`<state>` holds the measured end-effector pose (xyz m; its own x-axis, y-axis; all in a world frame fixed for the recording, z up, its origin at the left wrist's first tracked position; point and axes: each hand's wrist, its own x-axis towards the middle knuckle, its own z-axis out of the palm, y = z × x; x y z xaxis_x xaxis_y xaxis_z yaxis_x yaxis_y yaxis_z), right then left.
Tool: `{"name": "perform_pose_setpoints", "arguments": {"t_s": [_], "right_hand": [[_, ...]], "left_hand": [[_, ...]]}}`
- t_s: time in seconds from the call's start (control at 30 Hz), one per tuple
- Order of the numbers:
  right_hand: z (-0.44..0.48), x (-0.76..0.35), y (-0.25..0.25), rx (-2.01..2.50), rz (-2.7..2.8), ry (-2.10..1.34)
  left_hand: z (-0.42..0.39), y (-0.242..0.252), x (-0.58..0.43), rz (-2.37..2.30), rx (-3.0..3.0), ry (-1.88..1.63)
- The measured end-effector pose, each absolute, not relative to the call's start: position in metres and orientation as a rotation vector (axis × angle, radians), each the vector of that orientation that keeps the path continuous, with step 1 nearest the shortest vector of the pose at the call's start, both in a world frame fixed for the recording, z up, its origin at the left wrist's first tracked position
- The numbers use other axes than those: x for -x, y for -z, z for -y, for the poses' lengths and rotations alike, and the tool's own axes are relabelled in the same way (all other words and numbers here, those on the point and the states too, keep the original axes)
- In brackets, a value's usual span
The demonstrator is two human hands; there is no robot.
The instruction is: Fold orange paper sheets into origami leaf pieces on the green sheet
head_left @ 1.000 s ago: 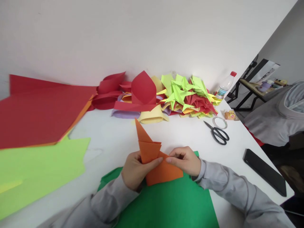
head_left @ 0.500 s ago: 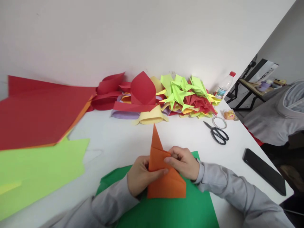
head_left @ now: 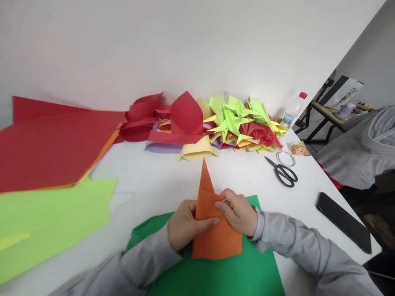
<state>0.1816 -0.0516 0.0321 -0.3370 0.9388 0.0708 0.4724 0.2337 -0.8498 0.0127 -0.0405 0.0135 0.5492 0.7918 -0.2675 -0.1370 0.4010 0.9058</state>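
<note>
A folded piece of orange paper (head_left: 216, 240) with a tall pointed tip is held up over a green sheet (head_left: 234, 275) on the table. My left hand (head_left: 189, 226) grips its left side, the thumb lying across the front and the other fingers behind it. At the upper right edge, my right hand (head_left: 237, 211) pinches the paper between thumb and fingers. The fingertips behind the paper are hidden.
Red sheets (head_left: 55, 148) and light green sheets (head_left: 61, 218) lie at left. Rolled paper shapes (head_left: 187, 115) and folded green stars (head_left: 233, 119) are piled along the wall. Scissors (head_left: 284, 172), a tape roll (head_left: 285, 158), a bottle (head_left: 291, 111) and a black phone (head_left: 344, 222) are at right, near another person (head_left: 354, 148).
The orange paper has shifted slightly right, and its lower right part now looks flatter, without the slanted fold edge seen before. Both hands keep hold of it.
</note>
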Motion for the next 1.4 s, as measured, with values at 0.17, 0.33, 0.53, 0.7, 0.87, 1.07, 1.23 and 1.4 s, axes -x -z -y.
{"name": "perform_pose_setpoints", "arguments": {"t_s": [0.17, 0.33, 0.53, 0.7, 0.87, 1.07, 1.23, 1.4], "right_hand": [[0.05, -0.184, -0.029, 1.195, 1.938, -1.099], [0.051, -0.182, -0.029, 1.243, 1.912, -1.092], [0.05, -0.183, -0.024, 1.158, 1.649, -1.347], [0.047, -0.186, -0.02, 1.105, 1.507, -1.592], [0.044, -0.189, -0.019, 1.116, 1.532, -1.629], [0.043, -0.191, -0.018, 1.133, 1.592, -1.606], [0.042, -0.19, -0.019, 1.141, 1.575, -1.643], [0.041, -0.189, -0.022, 1.067, 1.429, -1.705]], "left_hand": [[0.039, -0.012, -0.015, -0.789, -0.993, -0.68], [0.039, -0.012, -0.015, -0.764, -0.999, -0.653], [0.041, -0.019, -0.016, -0.833, -1.003, -0.738], [0.039, -0.02, -0.016, -0.988, -0.945, -0.818], [0.039, -0.021, -0.015, -0.991, -0.851, -0.814], [0.036, -0.02, -0.014, -1.055, -0.792, -0.899], [0.035, -0.02, -0.014, -1.07, -0.802, -0.917], [0.037, -0.02, -0.012, -1.075, -1.07, -0.853]]}}
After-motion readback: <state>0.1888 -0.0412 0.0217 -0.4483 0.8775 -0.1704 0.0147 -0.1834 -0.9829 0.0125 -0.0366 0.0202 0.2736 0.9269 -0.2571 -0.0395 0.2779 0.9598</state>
